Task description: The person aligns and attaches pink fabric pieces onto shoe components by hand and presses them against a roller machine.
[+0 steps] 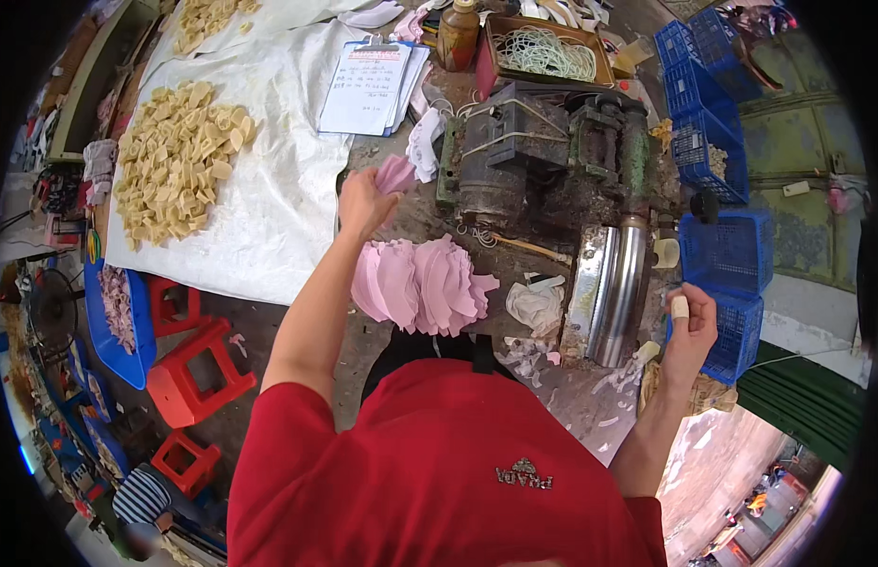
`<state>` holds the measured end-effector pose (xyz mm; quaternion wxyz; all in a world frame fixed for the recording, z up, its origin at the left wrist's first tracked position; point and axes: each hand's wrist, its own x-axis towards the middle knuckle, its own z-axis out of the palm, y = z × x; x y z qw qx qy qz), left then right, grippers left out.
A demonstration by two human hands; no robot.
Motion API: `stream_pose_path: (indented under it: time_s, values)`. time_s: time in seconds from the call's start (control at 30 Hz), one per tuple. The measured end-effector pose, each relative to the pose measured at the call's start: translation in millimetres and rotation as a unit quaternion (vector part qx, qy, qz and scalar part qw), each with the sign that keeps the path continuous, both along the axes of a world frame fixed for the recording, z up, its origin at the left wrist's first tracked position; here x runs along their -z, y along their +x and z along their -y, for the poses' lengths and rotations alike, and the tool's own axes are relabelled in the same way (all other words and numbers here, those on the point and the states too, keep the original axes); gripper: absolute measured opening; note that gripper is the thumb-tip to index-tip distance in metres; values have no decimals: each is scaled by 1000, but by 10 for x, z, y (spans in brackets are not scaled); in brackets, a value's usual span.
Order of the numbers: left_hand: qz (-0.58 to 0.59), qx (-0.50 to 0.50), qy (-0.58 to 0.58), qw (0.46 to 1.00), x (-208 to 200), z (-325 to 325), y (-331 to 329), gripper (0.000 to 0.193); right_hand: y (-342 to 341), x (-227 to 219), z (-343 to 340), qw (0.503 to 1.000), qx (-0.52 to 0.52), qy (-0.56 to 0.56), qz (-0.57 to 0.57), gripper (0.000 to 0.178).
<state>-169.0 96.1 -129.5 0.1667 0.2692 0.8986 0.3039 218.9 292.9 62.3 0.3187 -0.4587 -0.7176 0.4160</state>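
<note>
My left hand (365, 203) is closed on a pink cut piece (395, 176) with curved edges, above the bench beside the machine. A white cut piece (426, 144) lies just beyond it. Fanned stacks of similar pink pieces (415, 285) sit at the bench edge in front of me. Out to the right, my right hand (694, 331) hovers beside the blue baskets, past a pair of shiny steel rollers (616, 293). Its fingers are loosely bent, and a beige wrap covers the thumb. Nothing shows in that hand.
A greasy green-black machine (528, 151) fills the bench's middle. Tan pieces (179, 161) are heaped on a white sheet (297, 203) at left, near a clipboard (368, 85). Blue baskets (727, 250) line the right. Red stools (198, 373) stand low at left; a crumpled white cloth (536, 304) lies by the rollers.
</note>
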Motion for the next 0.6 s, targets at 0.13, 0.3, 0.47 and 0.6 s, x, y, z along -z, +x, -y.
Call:
stream_pose_path:
  time_s: [0.13, 0.3, 0.47, 0.6]
  values:
    - [-14, 25, 52, 998, -1037, -64, 344, 32, -683, -200, 363, 990, -137, -17, -8, 29]
    - [-152, 191, 209, 947, -1560, -46, 979, 30, -1449, -43, 706, 959, -263, -102, -4, 37]
    - [73, 220, 167, 958, -1857, -25, 1255, 35, -1417, 33, 718, 948, -297, -115, -23, 34]
    - [382, 214, 250, 864, -1703, 40, 1287, 36, -1276, -65, 716, 941, -325, -91, -3, 33]
